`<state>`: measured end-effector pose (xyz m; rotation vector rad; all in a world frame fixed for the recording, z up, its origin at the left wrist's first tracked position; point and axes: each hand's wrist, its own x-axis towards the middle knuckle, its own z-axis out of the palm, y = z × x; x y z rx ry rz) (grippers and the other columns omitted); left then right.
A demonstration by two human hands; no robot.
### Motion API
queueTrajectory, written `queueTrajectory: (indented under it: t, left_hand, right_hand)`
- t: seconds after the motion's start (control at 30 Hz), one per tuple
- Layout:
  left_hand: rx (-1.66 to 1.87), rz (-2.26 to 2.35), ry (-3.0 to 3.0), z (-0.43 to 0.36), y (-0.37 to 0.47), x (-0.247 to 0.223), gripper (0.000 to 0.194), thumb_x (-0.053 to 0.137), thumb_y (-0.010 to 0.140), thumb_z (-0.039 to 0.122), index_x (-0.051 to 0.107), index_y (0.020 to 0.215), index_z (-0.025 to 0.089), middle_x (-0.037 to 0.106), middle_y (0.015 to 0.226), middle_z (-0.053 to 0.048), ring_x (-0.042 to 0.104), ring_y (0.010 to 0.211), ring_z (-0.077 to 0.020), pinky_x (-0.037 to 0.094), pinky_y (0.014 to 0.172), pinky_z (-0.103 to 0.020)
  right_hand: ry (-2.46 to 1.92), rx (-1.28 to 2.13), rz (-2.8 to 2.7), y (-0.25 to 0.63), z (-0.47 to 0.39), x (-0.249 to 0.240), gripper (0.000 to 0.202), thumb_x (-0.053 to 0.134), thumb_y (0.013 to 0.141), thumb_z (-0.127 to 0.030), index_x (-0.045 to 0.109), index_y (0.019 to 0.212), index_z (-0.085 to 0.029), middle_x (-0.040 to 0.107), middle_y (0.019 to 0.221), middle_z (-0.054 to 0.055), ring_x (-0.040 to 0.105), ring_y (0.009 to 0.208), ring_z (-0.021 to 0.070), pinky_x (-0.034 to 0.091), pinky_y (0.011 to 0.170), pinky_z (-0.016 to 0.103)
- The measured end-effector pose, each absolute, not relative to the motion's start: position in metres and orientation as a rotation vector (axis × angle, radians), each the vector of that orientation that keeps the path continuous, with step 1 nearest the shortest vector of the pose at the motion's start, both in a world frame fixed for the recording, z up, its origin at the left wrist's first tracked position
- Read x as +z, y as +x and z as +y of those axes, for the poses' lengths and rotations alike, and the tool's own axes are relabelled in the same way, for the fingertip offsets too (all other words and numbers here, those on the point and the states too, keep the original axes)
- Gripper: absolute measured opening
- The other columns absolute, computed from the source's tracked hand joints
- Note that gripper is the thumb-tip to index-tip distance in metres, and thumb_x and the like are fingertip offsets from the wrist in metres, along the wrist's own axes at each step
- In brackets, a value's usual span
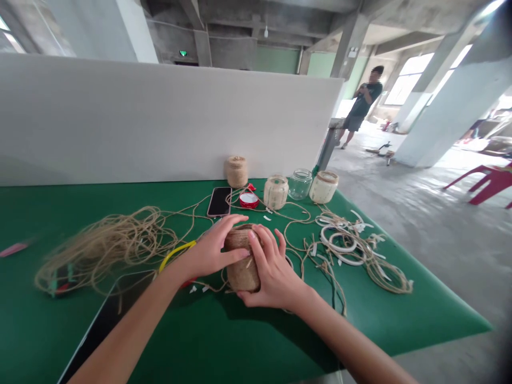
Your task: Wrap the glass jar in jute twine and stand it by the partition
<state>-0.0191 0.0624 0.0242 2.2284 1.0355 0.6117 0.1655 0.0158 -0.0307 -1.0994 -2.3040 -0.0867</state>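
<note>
A jar wrapped in brown twine (243, 274) stands on the green table, leaning slightly. My right hand (276, 266) grips its right side, thumb low at the front and fingers up over the shoulder. Around the upper left side curls my left hand (212, 250), its thumb laid across the wrapped front and its forefinger reaching past the rim. A loose end of twine (220, 288) trails from near the jar's base. Part of the yellow handle (176, 253) of some tool shows behind my left wrist; the rest is hidden.
A tangled heap of twine (124, 240) lies left, a phone (220, 201) and red lid (248, 200) ahead. Along the back stand a wrapped jar (237, 172), a clear glass jar (300, 184) and two partly covered jars (276, 192). White rings (340, 242) lie right. A person (362, 104) stands beyond.
</note>
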Motion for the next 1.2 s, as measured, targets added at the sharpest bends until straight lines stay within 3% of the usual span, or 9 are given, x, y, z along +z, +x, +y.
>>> queueTrajectory:
  t: [0.27,0.47,0.63,0.8,0.93,1.07,1.2]
  left_hand:
    - [0.658,1.050,2.311,0.054,-0.004,0.017,0.071,0.051,0.073,0.019,0.020,0.136,0.023,0.031,0.142,-0.008,0.033,0.128,-0.0256,0.031,0.104,-0.044]
    - [0.748,1.058,2.319,0.051,-0.004,0.017,0.063,0.053,0.073,0.017,0.030,0.131,0.025,0.033,0.141,-0.006,0.032,0.129,-0.0239,0.030,0.106,-0.041]
    - [0.739,1.075,2.274,0.045,-0.013,0.019,0.052,0.053,0.076,0.020,0.039,0.125,0.030,0.031,0.141,-0.001,0.028,0.131,-0.0221,0.029,0.107,-0.038]
    - [0.748,1.048,2.284,0.050,-0.015,0.014,0.053,0.054,0.076,0.019,0.038,0.125,0.029,0.038,0.136,-0.001,0.034,0.127,-0.0207,0.030,0.106,-0.036]
    - [0.781,1.027,2.285,0.052,-0.019,0.010,0.055,0.057,0.074,0.021,0.037,0.125,0.028,0.040,0.134,-0.002,0.036,0.125,-0.0222,0.031,0.105,-0.036]
    - [0.766,1.013,2.268,0.051,-0.023,0.009,0.055,0.055,0.074,0.020,0.037,0.125,0.029,0.039,0.135,-0.002,0.036,0.125,-0.0235,0.032,0.105,-0.038]
    - [0.734,0.985,2.254,0.049,-0.021,0.012,0.056,0.053,0.073,0.017,0.036,0.125,0.028,0.037,0.136,-0.004,0.034,0.126,-0.0246,0.031,0.105,-0.041]
  right_hand:
    - [-1.070,-0.103,-2.328,0.164,0.014,-0.031,0.099,0.057,0.060,-0.049,0.012,0.139,-0.010,0.018,0.141,0.023,0.011,0.132,0.0384,0.004,0.103,0.059]
    - [-1.092,-0.089,-2.299,0.164,0.013,-0.033,0.102,0.057,0.058,-0.050,0.011,0.139,-0.007,0.020,0.140,0.023,0.012,0.132,0.0381,0.003,0.104,0.058]
    - [-1.114,-0.122,-2.254,0.160,0.009,-0.036,0.100,0.059,0.060,-0.052,0.014,0.140,-0.012,0.022,0.140,0.022,0.012,0.132,0.0386,0.002,0.103,0.059]
    - [-1.083,0.052,-2.241,0.158,0.001,-0.031,0.105,0.061,0.061,-0.053,0.006,0.141,-0.014,0.011,0.146,0.018,0.005,0.134,0.0387,-0.003,0.103,0.060]
    - [-0.972,0.392,-2.116,0.170,0.000,-0.021,0.083,0.047,0.078,-0.037,-0.002,0.142,-0.014,0.008,0.149,0.011,0.002,0.136,0.0299,0.003,0.107,0.055]
    - [-0.957,0.576,-1.908,0.185,0.012,-0.017,0.056,0.035,0.088,-0.024,0.015,0.140,-0.024,0.014,0.149,0.004,0.009,0.137,0.0210,0.015,0.110,0.045]
    - [-0.912,0.642,-1.983,0.188,0.021,-0.016,0.055,0.048,0.086,-0.029,0.028,0.136,-0.024,0.019,0.147,0.006,0.018,0.134,0.0224,0.023,0.108,0.042]
